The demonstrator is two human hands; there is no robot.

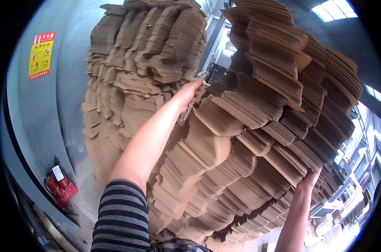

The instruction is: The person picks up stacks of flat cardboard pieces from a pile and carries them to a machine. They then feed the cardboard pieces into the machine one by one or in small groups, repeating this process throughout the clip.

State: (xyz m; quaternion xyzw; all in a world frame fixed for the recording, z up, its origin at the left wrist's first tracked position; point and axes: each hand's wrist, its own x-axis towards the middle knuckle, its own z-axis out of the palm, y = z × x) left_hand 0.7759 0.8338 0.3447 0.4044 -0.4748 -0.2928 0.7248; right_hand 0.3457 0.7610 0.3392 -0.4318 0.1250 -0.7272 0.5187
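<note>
Two tall stacks of flat brown cardboard sheets fill the middle. My left hand [189,95] reaches up to the gap between the left stack [144,46] and the right stack [241,105]. Its fingers are closed on pale twine [189,110], whose loose strands hang beside the palm. On the right, my right hand [310,179] presses against the edge of the right stack. Its fingers are mostly hidden by the cardboard, so their grip does not show. The right stack is made of many uneven bundles, tilted in this view.
A pale wall with a red and yellow poster [42,56] stands at the left. A red object with a white tag [61,187] sits low by that wall. White shelving [346,193] and other goods are beyond the stacks at the right.
</note>
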